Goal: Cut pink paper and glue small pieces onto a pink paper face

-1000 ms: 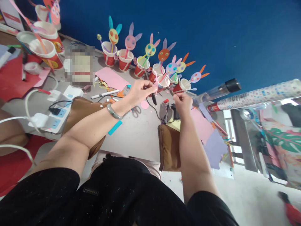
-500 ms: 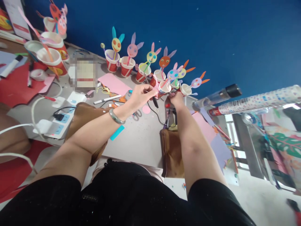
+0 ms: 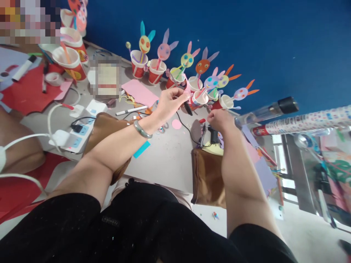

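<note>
Both arms [image 3: 105,157] stretched forward; the left hand [image 3: 170,105] pinched thumb against fingers, the right hand [image 3: 221,118] curled, back upward.

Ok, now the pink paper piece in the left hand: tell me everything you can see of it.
The pink paper piece is small, narrow and pale pink, and looks like thin paper. It stands roughly upright, its upper end free. The left hand pinches it low down between thumb and fingertips, which hide part of it, so its full outline can't be told. In this view it shows against the row of cups.
</note>
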The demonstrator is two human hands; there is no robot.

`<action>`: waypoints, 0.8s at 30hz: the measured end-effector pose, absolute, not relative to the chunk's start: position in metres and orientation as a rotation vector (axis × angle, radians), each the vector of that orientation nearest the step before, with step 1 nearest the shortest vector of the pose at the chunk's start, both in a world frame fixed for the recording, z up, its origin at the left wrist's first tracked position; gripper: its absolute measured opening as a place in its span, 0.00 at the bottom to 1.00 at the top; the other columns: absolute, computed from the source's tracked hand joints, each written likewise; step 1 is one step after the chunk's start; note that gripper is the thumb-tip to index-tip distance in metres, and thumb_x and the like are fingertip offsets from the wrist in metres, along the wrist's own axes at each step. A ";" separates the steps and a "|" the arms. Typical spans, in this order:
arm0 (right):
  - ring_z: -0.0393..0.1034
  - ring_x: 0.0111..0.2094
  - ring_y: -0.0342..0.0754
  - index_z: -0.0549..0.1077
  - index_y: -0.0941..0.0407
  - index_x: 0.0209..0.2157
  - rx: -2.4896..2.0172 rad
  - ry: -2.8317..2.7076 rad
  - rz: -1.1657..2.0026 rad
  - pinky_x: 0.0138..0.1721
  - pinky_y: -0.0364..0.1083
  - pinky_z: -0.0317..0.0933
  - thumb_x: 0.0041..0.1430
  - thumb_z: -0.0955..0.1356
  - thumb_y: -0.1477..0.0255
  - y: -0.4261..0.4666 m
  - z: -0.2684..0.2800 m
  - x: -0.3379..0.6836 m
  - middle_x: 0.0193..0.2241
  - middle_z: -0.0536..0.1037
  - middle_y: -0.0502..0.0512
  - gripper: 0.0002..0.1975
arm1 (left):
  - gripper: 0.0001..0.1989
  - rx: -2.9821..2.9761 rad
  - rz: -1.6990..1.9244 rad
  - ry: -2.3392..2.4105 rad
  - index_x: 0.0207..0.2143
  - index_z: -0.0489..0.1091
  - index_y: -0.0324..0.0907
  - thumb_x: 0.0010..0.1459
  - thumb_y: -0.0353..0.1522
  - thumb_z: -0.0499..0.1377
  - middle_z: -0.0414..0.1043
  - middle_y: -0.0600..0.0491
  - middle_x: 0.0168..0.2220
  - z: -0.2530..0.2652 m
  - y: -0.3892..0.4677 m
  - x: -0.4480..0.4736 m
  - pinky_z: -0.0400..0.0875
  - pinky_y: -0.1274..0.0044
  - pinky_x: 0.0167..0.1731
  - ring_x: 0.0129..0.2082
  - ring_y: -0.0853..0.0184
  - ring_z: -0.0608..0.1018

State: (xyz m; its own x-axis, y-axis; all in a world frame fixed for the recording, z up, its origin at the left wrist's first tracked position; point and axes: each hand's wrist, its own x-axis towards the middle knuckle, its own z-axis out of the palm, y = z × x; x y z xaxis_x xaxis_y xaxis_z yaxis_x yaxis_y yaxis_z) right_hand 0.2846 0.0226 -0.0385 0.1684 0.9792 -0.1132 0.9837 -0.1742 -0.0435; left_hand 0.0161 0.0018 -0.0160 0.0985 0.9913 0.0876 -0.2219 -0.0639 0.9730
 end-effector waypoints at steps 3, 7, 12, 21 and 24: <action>0.75 0.34 0.52 0.80 0.53 0.30 2.137 2.238 -0.628 0.41 0.50 0.64 0.54 0.74 0.72 -0.023 -0.030 0.237 0.30 0.82 0.54 0.01 | 0.18 1.138 1.308 0.920 0.22 0.67 0.42 0.66 0.27 0.63 0.66 0.59 0.20 -0.017 0.001 0.018 0.62 0.79 0.26 0.22 0.76 0.67; 0.71 0.28 0.46 0.78 0.53 0.27 1.887 2.453 -1.091 0.36 0.46 0.61 0.54 0.74 0.75 -0.066 -0.050 0.164 0.28 0.82 0.50 0.04 | 0.16 1.138 1.303 0.960 0.24 0.69 0.41 0.67 0.28 0.62 0.67 0.59 0.21 -0.023 0.004 0.020 0.63 0.79 0.26 0.23 0.76 0.69; 0.70 0.29 0.45 0.76 0.54 0.27 1.793 2.572 -1.104 0.34 0.44 0.58 0.56 0.71 0.79 -0.072 -0.083 0.116 0.26 0.79 0.51 0.07 | 0.15 1.183 1.306 0.980 0.26 0.68 0.42 0.68 0.29 0.61 0.66 0.60 0.21 -0.026 0.009 0.018 0.64 0.80 0.28 0.22 0.77 0.69; 0.69 0.31 0.46 0.78 0.57 0.45 1.835 2.727 -1.096 0.36 0.45 0.61 0.65 0.68 0.70 -0.084 -0.098 0.128 0.32 0.77 0.53 0.10 | 0.17 1.063 1.312 0.891 0.23 0.69 0.41 0.66 0.28 0.65 0.64 0.60 0.19 -0.014 0.002 0.014 0.62 0.81 0.24 0.20 0.78 0.67; 0.71 0.36 0.49 0.78 0.56 0.52 1.633 2.840 -0.827 0.40 0.48 0.63 0.69 0.67 0.65 -0.096 -0.097 0.133 0.40 0.77 0.58 0.15 | 0.16 1.074 1.319 0.881 0.23 0.70 0.41 0.67 0.27 0.63 0.65 0.60 0.19 -0.017 0.003 0.015 0.61 0.82 0.24 0.21 0.78 0.67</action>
